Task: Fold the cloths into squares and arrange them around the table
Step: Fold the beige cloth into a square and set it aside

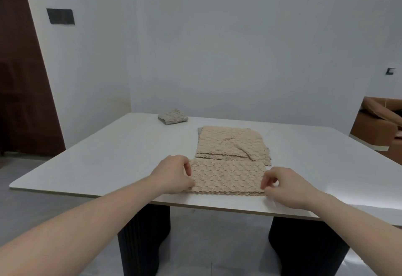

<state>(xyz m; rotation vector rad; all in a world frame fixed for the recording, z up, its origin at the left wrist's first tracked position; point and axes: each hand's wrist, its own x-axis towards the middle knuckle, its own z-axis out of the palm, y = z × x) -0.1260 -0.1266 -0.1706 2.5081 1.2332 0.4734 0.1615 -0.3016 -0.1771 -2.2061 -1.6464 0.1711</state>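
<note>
Beige cloth (226, 175), soft and limp; left hand (174, 174) and right hand (282, 185) pinch its side edges, best held at corners.

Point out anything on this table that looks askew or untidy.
The beige pile behind the cloth in the hands is untidy: a flap on top is turned over at a slant, and edges of layers beneath stick out at its right and left sides. The folded grey cloth at the far edge sits turned at an angle.
</note>
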